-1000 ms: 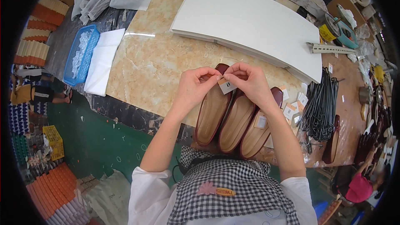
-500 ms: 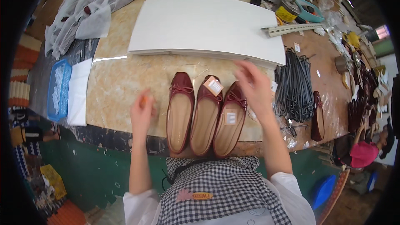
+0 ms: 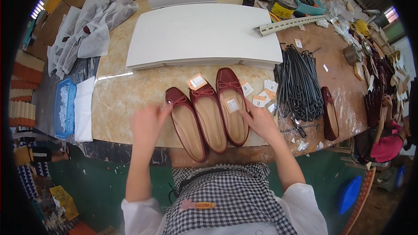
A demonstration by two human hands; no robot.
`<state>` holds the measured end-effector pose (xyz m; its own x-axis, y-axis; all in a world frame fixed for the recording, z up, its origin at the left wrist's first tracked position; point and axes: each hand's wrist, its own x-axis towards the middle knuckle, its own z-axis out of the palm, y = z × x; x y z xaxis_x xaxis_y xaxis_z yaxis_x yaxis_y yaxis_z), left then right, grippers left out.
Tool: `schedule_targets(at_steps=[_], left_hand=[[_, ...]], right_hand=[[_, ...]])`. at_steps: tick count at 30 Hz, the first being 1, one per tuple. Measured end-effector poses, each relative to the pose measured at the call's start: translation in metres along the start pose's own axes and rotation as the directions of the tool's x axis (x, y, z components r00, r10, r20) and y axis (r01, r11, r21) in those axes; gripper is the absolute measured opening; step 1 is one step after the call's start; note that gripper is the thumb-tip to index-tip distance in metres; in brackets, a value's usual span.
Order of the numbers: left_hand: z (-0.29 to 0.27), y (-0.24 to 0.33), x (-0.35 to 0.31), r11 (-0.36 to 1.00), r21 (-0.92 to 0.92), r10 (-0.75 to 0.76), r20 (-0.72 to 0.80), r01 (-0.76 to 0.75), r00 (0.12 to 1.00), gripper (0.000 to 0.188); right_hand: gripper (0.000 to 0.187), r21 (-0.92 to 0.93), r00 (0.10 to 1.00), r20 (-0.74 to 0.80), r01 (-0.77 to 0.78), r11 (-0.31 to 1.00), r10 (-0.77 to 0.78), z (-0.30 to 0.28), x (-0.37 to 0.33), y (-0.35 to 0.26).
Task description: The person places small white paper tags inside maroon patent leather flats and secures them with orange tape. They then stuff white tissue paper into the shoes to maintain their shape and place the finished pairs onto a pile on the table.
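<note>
Three dark red ballet flats (image 3: 185, 124) with bows and beige insoles lie side by side, toes pointing away from me. At the outer edge of the right-hand ballet flat (image 3: 241, 137), my right hand (image 3: 261, 124) grips its side with thumb and fingers. My left hand (image 3: 146, 124) is at the left shoe's toe, smeared by motion, so its finger closure is unclear. An orange-and-white tag (image 3: 197, 81) lies over the middle shoe's toe, and another tag (image 3: 231, 105) rests on the right shoe's insole. Several loose tags (image 3: 264, 96) lie beyond my right hand.
Behind the shoes lies a stack of white sheets (image 3: 204, 35) with a slotted metal strip (image 3: 289, 25) on its corner. Black rods (image 3: 300, 85) and a single red shoe (image 3: 330, 115) are at right. A blue basket (image 3: 64, 109) stands left. A person (image 3: 385, 143) sits far right.
The shoes have turned so their toes lean left, and the right one has shifted farther away. My right hand has come down onto its side. The left hand has moved to the left shoe's toe.
</note>
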<state>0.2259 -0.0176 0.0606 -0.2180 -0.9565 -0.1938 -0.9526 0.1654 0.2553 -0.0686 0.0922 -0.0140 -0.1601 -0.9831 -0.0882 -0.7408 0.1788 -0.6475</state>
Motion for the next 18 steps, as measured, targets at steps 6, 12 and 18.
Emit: schedule_targets(at_steps=[6,12,18], left_hand=[[0.005,0.082,0.179,0.910,0.226,0.410,-0.350,-0.349,0.842,0.065],[0.054,0.089,0.224,0.946,0.141,0.325,-0.354,-0.293,0.877,0.054],[0.027,0.137,0.116,0.739,-0.210,0.574,-0.302,-0.640,0.761,0.017]], right_hand=[[0.035,-0.018,0.990,0.105,-0.088,0.996,0.090,-0.015,-0.017,-0.012],[0.038,0.386,0.938,-0.011,-0.315,0.867,0.346,-0.040,-0.067,-0.004],[0.056,0.864,0.911,-0.267,0.081,0.497,0.315,-0.021,-0.043,-0.025]])
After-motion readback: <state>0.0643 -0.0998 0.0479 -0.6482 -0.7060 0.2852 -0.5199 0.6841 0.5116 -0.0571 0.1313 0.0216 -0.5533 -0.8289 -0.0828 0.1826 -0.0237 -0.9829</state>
